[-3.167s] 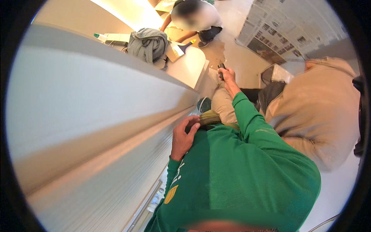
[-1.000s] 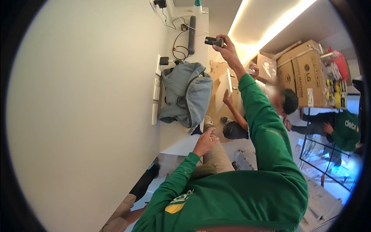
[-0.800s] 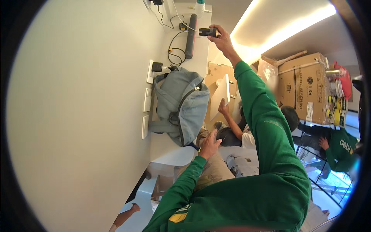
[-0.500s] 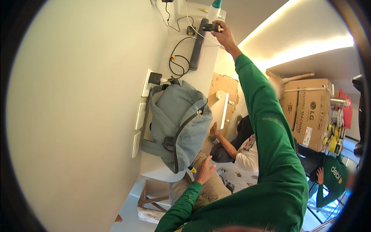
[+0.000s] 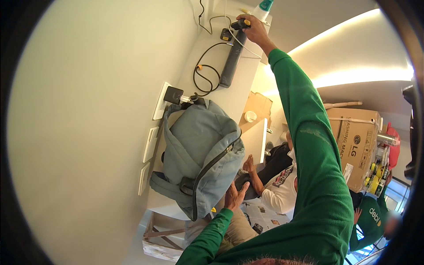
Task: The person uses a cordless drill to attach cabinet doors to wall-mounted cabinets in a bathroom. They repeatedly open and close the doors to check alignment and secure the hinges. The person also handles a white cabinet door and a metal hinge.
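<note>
My right hand grips a black battery pack over the far end of a long dark bar. Beside that bar lie a small black charger and a looped black cable. My left hand is low by a grey-blue backpack, thumb spread from its fingers, which are partly hidden by the bag; I see nothing held in it.
A white counter runs along the left wall, which has switch plates and a plugged-in adapter. A bottle stands at the far end. Co-workers, a white board and a large carton are on the right.
My right hand has carried the battery pack farther up and left, over the counter beside the dark bar. My view has shifted, and my left hand is now nearer the backpack.
</note>
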The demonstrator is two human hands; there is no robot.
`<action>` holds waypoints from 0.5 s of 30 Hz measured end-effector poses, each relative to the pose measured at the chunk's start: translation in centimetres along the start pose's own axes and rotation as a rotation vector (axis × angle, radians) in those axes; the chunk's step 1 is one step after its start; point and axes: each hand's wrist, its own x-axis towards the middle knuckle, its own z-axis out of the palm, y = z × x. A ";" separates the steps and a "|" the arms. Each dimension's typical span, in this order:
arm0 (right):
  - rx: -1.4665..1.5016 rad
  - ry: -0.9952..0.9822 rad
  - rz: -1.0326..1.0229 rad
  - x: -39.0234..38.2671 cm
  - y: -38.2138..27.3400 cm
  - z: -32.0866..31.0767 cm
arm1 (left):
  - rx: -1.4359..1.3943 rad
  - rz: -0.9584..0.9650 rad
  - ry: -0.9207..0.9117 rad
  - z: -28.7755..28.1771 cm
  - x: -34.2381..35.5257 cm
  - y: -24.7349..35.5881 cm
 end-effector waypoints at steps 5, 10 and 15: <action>-0.033 -0.171 0.079 0.6 -0.4 0.7 | 0.005 -0.043 0.005 0.3 0.0 -0.7; -0.029 -0.123 0.036 1.2 -0.2 1.3 | -0.024 -0.016 0.005 -0.6 -1.2 -2.2; -0.113 -0.006 0.283 1.8 0.9 1.9 | 0.050 0.014 0.006 -0.6 -2.1 -3.7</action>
